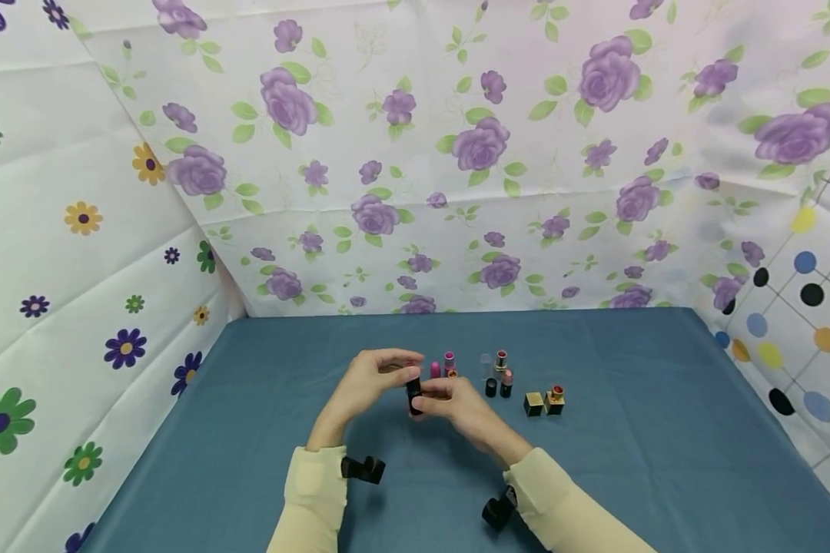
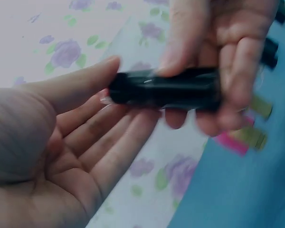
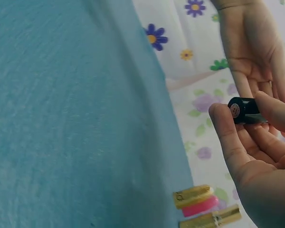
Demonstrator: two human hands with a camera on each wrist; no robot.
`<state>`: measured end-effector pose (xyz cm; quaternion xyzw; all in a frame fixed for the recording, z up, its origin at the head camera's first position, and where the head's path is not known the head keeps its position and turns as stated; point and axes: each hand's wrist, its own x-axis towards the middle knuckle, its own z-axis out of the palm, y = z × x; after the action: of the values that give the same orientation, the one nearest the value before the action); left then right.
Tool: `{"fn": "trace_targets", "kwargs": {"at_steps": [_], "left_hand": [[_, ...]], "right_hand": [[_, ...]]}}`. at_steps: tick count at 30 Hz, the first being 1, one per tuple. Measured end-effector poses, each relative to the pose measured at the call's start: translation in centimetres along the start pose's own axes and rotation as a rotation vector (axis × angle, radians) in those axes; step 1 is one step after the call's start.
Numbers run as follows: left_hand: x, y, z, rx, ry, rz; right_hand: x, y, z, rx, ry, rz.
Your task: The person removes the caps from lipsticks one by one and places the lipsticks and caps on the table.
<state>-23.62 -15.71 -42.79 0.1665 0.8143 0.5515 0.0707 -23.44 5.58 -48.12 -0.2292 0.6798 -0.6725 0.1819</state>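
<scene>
Both hands hold a black lipstick tube upright above the blue table, left of the other lipsticks. My left hand pinches its upper end between thumb and fingers. Lower down, my right hand grips the base. In the left wrist view the tube is blurred, and a small reddish, clear bit shows at the end by the left fingertips. The right wrist view shows a round label on the bottom of the tube, between the right thumb and fingers.
Behind the right hand stand a pink lipstick and a magenta bullet. Farther right are a red lipstick, a black-based nude lipstick, a small black piece, a gold cap and a gold-cased lipstick.
</scene>
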Motion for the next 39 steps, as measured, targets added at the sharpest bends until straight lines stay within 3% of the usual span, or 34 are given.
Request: {"fn": "trace_targets", "kwargs": {"at_steps": [8,17,19,23,26,31,34,39], "left_hand": [[1.3,0.5,2.0,-0.172,0.021,0.010],[1.8,0.4,3.0,-0.263,0.061,-0.014],[1.9,0.4,3.1,-0.315,0.103,-0.016],[2.0,0.9,2.6,-0.377,0.257,0.019],[1.8,1.2,2.3,-0.272,0.283,0.044],[1.1,0.2,3.3,0.045,0.186,0.003],[0.7,-0.7,4.3,0.173,0.141,-0.036],[0.6,-1.9,5.6,0.258,0.098,-0.055]], "right_hand": [[-1.1,-0.8,-1.6,0.094,0.021,0.010],[-2.0,-1.1,-2.6,0.034,0.040,0.032],[-2.3,-1.0,-2.6,-0.051,0.056,0.051],[-3.3,-0.4,-2.8,-0.220,0.080,0.121],[-3.8,0.0,-3.1,-0.280,0.174,0.151],[-3.5,0.2,-3.5,-0.404,0.338,0.137],[-3.0,0.5,-3.3,-0.519,0.352,0.134],[-2.3,0.9,-2.8,-0.672,0.320,0.112]]}}
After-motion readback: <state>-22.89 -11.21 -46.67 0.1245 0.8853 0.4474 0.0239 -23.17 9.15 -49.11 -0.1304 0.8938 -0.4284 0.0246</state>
